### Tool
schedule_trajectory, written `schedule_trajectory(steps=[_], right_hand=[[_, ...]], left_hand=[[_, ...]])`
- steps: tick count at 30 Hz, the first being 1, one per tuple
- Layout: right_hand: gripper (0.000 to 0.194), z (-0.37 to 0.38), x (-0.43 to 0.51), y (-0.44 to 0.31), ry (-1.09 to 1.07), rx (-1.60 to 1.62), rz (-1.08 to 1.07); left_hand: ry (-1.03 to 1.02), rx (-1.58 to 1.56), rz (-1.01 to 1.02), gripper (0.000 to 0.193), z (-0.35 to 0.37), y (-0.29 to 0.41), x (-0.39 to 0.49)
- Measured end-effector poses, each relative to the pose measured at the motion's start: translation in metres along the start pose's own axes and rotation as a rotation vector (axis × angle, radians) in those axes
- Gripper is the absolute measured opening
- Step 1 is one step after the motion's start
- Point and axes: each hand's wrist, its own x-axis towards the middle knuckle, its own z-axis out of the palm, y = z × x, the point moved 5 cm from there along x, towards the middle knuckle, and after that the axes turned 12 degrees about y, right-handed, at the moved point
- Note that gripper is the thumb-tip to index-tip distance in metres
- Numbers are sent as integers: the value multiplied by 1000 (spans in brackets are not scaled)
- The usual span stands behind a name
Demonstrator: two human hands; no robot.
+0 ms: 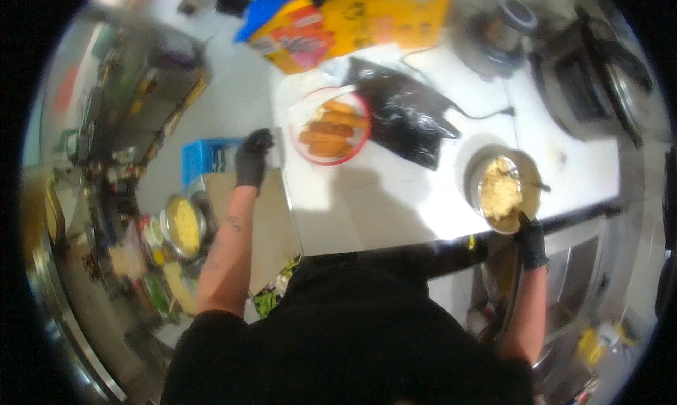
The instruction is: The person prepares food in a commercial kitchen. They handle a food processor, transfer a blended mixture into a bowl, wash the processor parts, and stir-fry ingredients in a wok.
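Note:
My right hand, in a black glove, grips the near rim of a metal bowl at the right side of the white table. The bowl is tilted and holds a crumbly pale-yellow food; a utensil with a dark handle sticks out of it. My left hand, also black-gloved, is at the table's left edge, beside a blue plastic crate. Its fingers are curled and blurred, and whether they hold anything is unclear. Between my hands, a red-rimmed round container holds several browned, stick-shaped food pieces.
A black plastic bag lies on the white table near a cable. A yellow box and a blender-like appliance stand behind. Dark equipment occupies the far right. Another bowl of yellow food stands at left.

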Motion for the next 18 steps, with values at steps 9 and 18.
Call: schedule_trajectory(steps=[9, 18], right_hand=[[31, 7, -46, 13, 31, -222, -222], [30, 244, -218, -103, -97, -244, -294]], left_hand=[[-28, -135, -273, 32, -105, -104, -102], [-212, -164, -293, 30, -209, -187, -97]])
